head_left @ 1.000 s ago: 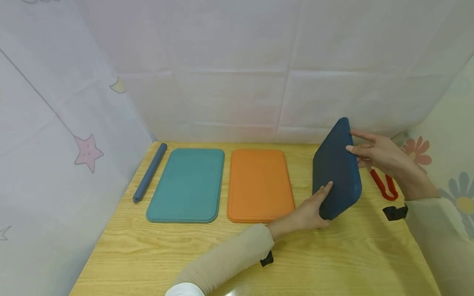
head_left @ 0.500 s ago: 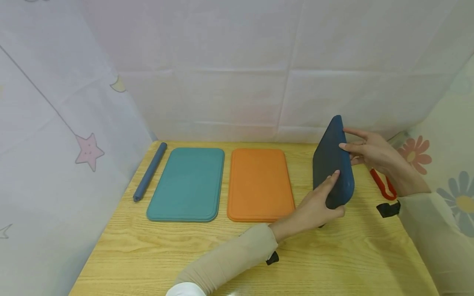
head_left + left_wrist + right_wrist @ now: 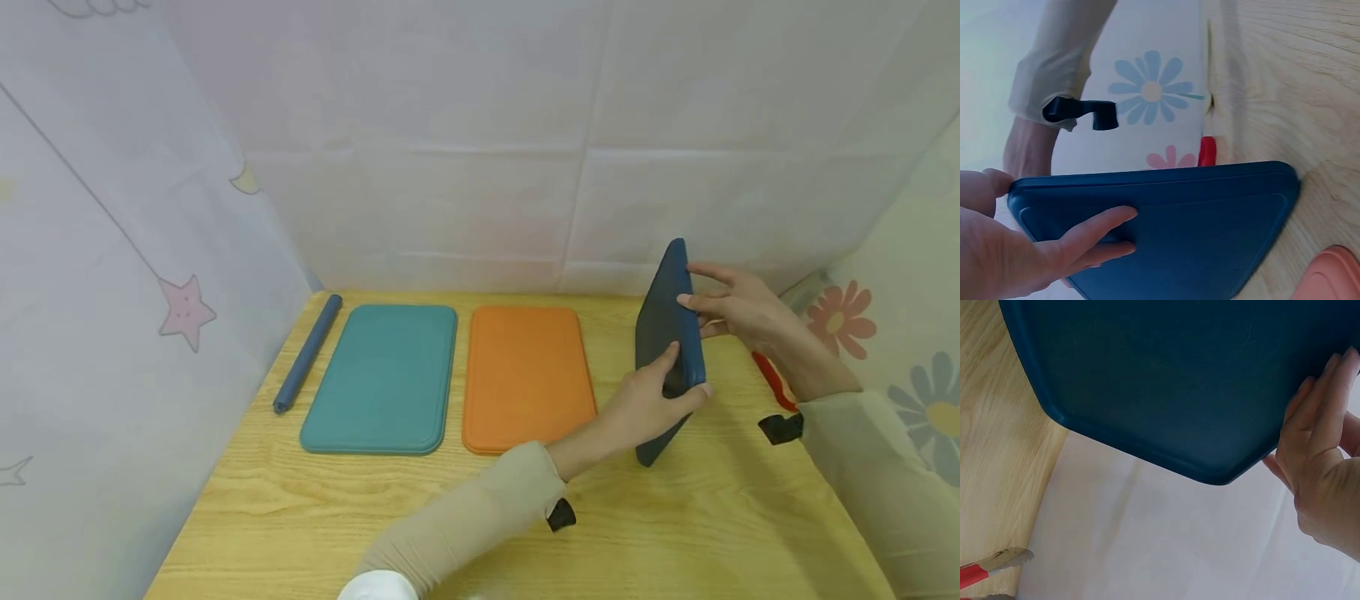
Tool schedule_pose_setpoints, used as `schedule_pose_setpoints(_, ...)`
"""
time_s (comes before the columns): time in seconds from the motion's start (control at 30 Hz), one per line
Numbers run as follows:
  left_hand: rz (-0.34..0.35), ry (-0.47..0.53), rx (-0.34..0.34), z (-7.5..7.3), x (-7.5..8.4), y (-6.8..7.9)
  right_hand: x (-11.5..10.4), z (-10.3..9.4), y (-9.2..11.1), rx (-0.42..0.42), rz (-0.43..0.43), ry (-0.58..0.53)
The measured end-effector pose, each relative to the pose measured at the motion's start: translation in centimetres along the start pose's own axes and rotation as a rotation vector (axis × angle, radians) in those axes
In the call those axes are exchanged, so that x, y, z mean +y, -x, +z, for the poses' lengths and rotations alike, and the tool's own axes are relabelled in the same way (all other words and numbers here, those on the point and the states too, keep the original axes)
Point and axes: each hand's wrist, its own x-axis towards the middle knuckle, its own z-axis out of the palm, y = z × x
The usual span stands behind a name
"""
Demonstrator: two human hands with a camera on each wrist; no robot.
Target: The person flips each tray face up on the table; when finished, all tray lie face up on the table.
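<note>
A dark blue rectangular tray (image 3: 660, 321) with rounded corners stands on edge at the right of the table, almost edge-on to me. My left hand (image 3: 637, 408) holds its near end, fingers on the left face and thumb at the edge. Farther along, my right hand (image 3: 738, 308) grips the upper edge, with some fingers hidden behind the tray. In the left wrist view, fingers of the left hand (image 3: 1016, 256) lie across the tray's outer face (image 3: 1204, 231). A raised rim borders the other face (image 3: 1147, 381) in the right wrist view, with the right hand (image 3: 1319, 450) at its side.
A teal rectangular piece (image 3: 382, 375) and an orange one (image 3: 528, 375) lie flat side by side. Left of them is a slim blue rod (image 3: 307, 354). Red-handled tongs (image 3: 985, 569) lie partly hidden by the right arm. A pale printed sheet (image 3: 450, 150) hangs behind the table.
The blue tray has turned further edge-on and shifted a little left at its near end. The right hand has moved left with it, while the left hand has gone slightly right and up.
</note>
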Motion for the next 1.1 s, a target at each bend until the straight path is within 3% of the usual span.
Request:
schedule_pose_setpoints(0.13, -0.072, 0.072, -0.022, -0.9, 0.6, -0.6, -0.3, 0.4, -0.1, -0.017, -0.010, 0.001)
schedule_pose_setpoints(0.33, -0.211, 0.370, -0.059, -1.9, 1.0, -0.9, -1.0, 1.2, -0.3, -0.042, -0.026, 0.020)
schedule_pose_setpoints(0.53, -0.264, 0.564, -0.042, -2.3, 1.1, -1.0, -1.5, 2.1, -0.9, -0.049, -0.035, 0.050)
schedule_pose_setpoints(0.8, -0.302, 0.673, 0.020, -2.6, 0.9, -0.6, -2.1, 3.6, -1.3, -0.041, -0.024, 0.084)
schedule_pose_setpoints(1.1, -0.287, 0.724, 0.057, -3.0, 0.2, 0.3, -2.4, 4.9, -1.6, -0.057, -0.023, 0.063)
